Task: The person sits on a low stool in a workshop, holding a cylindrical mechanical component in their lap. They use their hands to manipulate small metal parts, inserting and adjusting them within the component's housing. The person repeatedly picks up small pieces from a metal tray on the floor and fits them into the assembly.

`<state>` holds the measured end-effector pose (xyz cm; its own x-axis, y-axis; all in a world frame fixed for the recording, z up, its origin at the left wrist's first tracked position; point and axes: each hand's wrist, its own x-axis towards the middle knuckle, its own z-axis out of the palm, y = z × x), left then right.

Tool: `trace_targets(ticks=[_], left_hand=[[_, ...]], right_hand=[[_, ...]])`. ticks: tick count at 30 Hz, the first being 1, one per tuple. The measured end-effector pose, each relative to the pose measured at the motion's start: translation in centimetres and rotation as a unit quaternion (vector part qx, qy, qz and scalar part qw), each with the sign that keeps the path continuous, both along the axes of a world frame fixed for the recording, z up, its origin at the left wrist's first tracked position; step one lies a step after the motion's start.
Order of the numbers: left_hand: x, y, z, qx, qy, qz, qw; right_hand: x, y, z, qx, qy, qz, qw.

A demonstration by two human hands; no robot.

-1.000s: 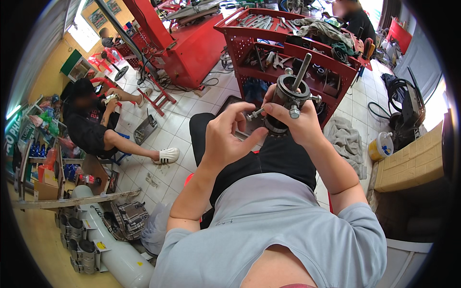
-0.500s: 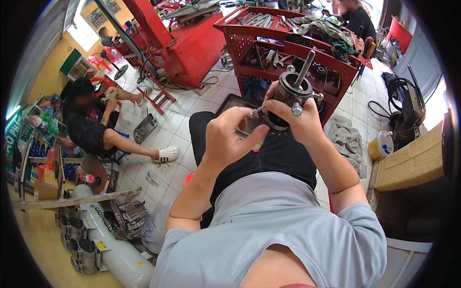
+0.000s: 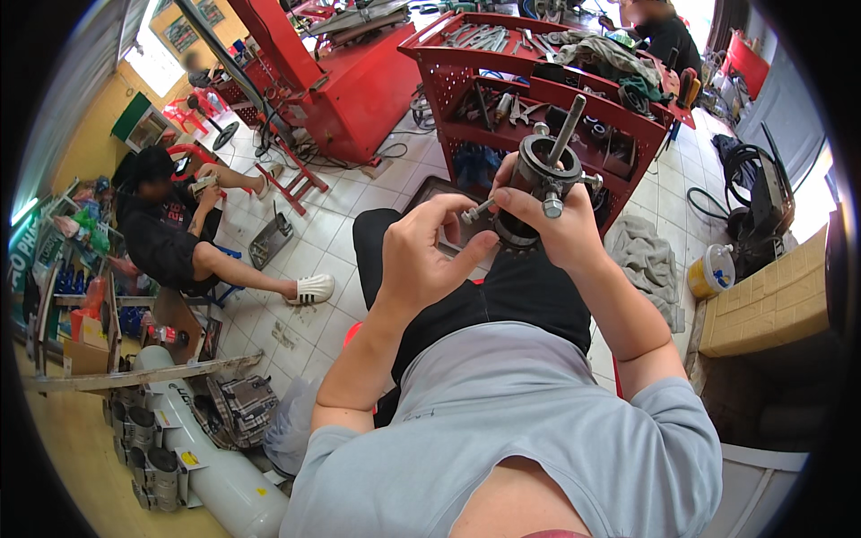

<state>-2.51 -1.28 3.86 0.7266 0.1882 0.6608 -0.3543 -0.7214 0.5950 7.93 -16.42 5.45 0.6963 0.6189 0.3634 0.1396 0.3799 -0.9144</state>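
Above my lap, my right hand is wrapped round a dark metal cylinder. A ring-shaped collar with several bolts sticking out sideways tops the cylinder. From its middle a long threaded rod rises at a tilt. One silver bolt juts out to the left. My left hand is at that bolt, its index fingertip by the bolt head and the thumb held apart below. Whether the fingertip touches the head is hard to tell. The lower end of the cylinder is toothed.
Ahead stands a red tool trolley with wrenches and rags. A dark tray lies on the floor beyond my hands. At left a person sits holding a part. Grey cloth and a yellow-white bucket are at right.
My left thumb and index finger have shifted slightly at the bolt. My right hand and the cylinder have stayed almost in place.
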Motion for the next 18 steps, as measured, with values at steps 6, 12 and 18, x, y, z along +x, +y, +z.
trace_targets(ticks=[6,12,18], left_hand=[[0.1,-0.4,-0.5,-0.034,-0.018,-0.025,0.999],[0.2,-0.1,-0.9,-0.024,-0.015,-0.028,0.999],[0.5,-0.1,-1.7,-0.076,0.019,-0.068,0.995]], right_hand=[[-0.2,0.2,-0.1,0.007,0.025,0.014,1.0],[-0.3,0.4,-0.5,0.0,-0.005,0.014,1.0],[-0.1,0.6,-0.7,-0.006,0.019,0.027,0.999]])
